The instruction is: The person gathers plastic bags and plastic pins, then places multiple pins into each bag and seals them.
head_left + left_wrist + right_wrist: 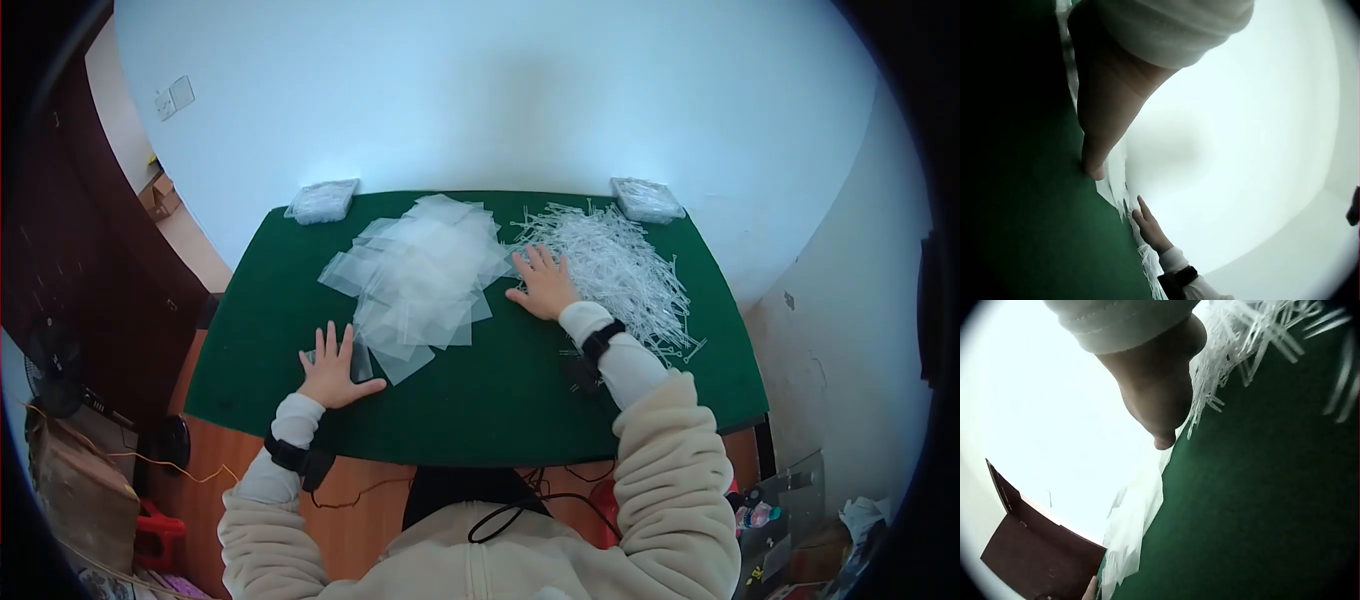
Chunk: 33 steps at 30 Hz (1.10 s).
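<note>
On a green-covered table [480, 410] lies a spread pile of translucent flat bags [420, 270]. To its right is a heap of thin clear plastic pieces [620, 270]. The left hand [335, 370], fingers spread, rests at the lower left edge of the bags, over or beside one of them. At the left edge of the clear heap, the right hand [545, 285] has its fingers extended and spread, between the two piles. Both hands also show in the wrist views, the left [1110, 100] and the right [1160, 387]; neither visibly holds anything.
Two clear packs, one at the back left corner [323, 201] and one at the back right [648, 199], stand by the white wall [500, 100]. A few loose clear pieces lie near the right forearm. A fan [55, 365] and a cardboard box [80, 490] are left of the table.
</note>
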Available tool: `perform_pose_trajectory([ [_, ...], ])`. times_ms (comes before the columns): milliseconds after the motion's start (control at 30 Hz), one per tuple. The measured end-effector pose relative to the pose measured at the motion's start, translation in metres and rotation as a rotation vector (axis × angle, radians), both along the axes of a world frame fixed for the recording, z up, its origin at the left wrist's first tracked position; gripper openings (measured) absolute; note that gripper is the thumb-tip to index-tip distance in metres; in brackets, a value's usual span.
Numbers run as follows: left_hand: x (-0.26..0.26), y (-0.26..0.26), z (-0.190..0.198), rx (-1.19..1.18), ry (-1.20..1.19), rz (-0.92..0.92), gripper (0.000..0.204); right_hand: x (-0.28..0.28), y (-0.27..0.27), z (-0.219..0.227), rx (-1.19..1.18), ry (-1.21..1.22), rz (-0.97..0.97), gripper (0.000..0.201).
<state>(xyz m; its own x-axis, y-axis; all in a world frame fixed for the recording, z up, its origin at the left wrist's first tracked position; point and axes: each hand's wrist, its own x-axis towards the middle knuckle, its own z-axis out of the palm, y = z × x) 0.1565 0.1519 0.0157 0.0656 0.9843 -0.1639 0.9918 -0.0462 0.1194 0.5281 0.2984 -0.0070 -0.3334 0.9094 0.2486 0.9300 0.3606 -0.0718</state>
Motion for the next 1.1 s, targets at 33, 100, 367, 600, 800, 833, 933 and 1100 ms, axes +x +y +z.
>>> perform_pose_trajectory([
  [33,-0.001,-0.001,0.001,0.006,0.005,-0.004,0.119,-0.007,0.011,0.001,-0.015,0.013,-0.003,0.063],
  [100,0.007,0.005,-0.005,-0.019,-0.026,0.056,0.119,-0.016,0.039,-0.006,-0.01,0.004,-0.035,0.06],
  [367,0.068,0.049,-0.008,0.076,-0.125,-0.081,0.118,-0.037,0.071,0.0,-0.15,-0.08,0.015,0.047],
  [600,0.125,0.1,-0.013,0.441,0.048,-0.487,0.097,-0.025,0.042,0.012,-0.135,-0.071,0.105,0.037],
  [800,0.12,0.119,-0.023,0.212,0.018,-0.371,0.084,0.012,0.038,0.016,-0.02,-0.228,0.141,0.036],
  [833,0.113,0.119,-0.026,0.217,0.019,-0.341,0.083,0.021,0.036,0.014,-0.014,-0.25,0.136,0.037],
  [933,0.093,0.114,-0.03,0.231,0.017,-0.286,0.08,0.043,0.028,0.015,-0.012,-0.253,0.125,0.035],
  [1100,0.075,0.116,-0.044,0.323,0.015,-0.182,0.071,0.053,0.012,0.017,0.058,-0.103,0.104,0.032],
])
